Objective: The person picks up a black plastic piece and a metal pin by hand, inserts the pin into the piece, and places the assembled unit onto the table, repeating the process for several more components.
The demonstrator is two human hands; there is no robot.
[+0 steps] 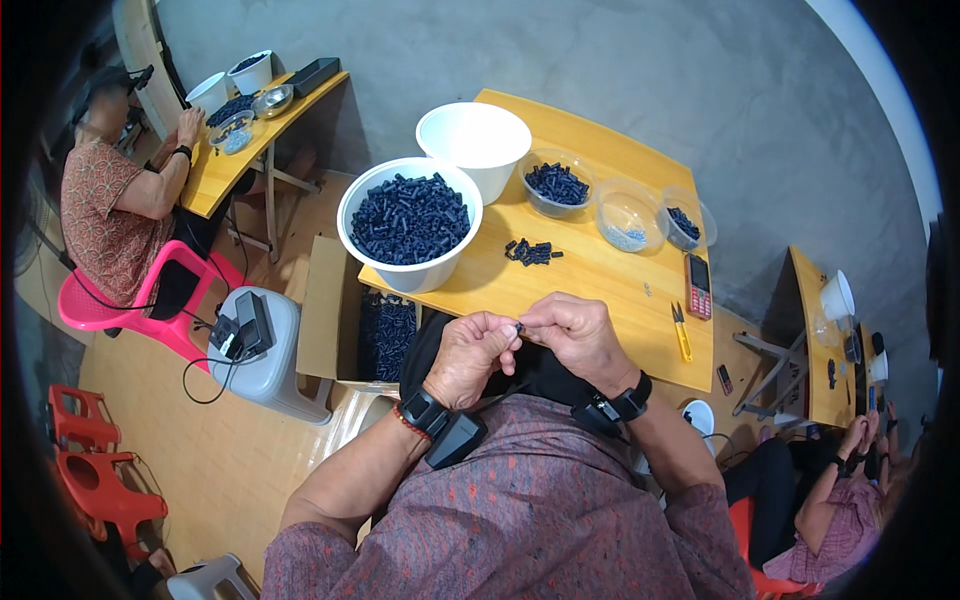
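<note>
My left hand point(470, 355) is closed in a pinch on a small dark piece point(519, 328), in front of the table's near edge. My right hand point(580, 335) meets it there, thumb and fingers pressed together; whatever they grip is hidden. Just beyond the hands, a small heap of short dark tube-like parts point(533, 252) lies on the yellow table point(600, 290). To the left, a white bucket point(358, 246) is full of such parts. Clear bowls hold more dark parts point(557, 183), small pale bits point(627, 238) and another dark batch point(683, 222).
Another white bucket point(472, 130) stands behind the full one. Yellow-handled snips point(682, 335) and a red phone point(698, 287) lie on the right. A cardboard box point(322, 310) of dark parts sits below left. Other people work at tables on both sides.
</note>
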